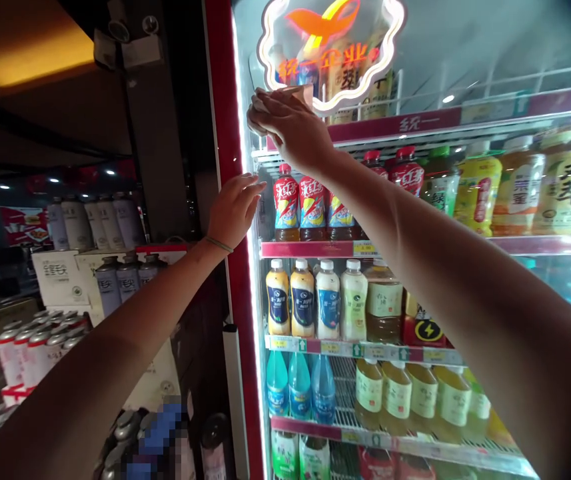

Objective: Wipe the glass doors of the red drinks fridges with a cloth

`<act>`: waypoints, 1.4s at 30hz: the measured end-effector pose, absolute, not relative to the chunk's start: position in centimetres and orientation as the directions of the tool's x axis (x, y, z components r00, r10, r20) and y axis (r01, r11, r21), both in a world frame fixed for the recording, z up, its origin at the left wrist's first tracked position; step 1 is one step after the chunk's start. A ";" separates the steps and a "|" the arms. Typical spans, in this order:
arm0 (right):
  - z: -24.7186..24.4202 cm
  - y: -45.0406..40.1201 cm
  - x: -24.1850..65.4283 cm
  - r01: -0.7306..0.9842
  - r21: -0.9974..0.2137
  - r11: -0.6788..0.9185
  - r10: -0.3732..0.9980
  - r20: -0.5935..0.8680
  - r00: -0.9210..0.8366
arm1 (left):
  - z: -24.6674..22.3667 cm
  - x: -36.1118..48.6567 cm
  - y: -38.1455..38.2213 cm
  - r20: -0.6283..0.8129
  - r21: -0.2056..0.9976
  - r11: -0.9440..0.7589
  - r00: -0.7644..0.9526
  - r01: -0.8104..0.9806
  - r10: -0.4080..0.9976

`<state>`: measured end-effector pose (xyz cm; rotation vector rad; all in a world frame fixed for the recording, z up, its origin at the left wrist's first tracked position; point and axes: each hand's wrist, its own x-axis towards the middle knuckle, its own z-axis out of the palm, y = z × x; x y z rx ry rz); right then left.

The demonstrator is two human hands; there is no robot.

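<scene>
My right hand [292, 127] is pressed over a folded pale cloth [256, 115] at the upper left of the glass door, just under the lit sign [332, 53]. Part of the cloth shows past the fingers; the rest lies hidden under the palm. Lower down, my left hand [235, 208] is at the red door frame [222, 133], its fingers stretched toward the glass and holding nothing. Whether its fingertips touch the glass, I cannot tell. Behind the door, red-capped tea bottles [286, 203] stand close below my right hand.
Shelves of bottled drinks fill the cooler, with milk tea bottles [304, 300] and blue bottles [299, 387] lower down. A vertical door handle [234, 400] is at the lower left. Stacked cartons [60, 277] and cans [40, 343] stand left of the cooler.
</scene>
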<state>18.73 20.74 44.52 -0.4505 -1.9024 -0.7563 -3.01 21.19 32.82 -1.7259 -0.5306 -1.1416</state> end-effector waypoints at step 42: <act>21.7 17.9 18.3 0.554 0.246 0.795 0.150 0.806 -0.573 | 21.5 -7.2 16.4 0.813 -0.435 -0.496 0.565 0.752 0.143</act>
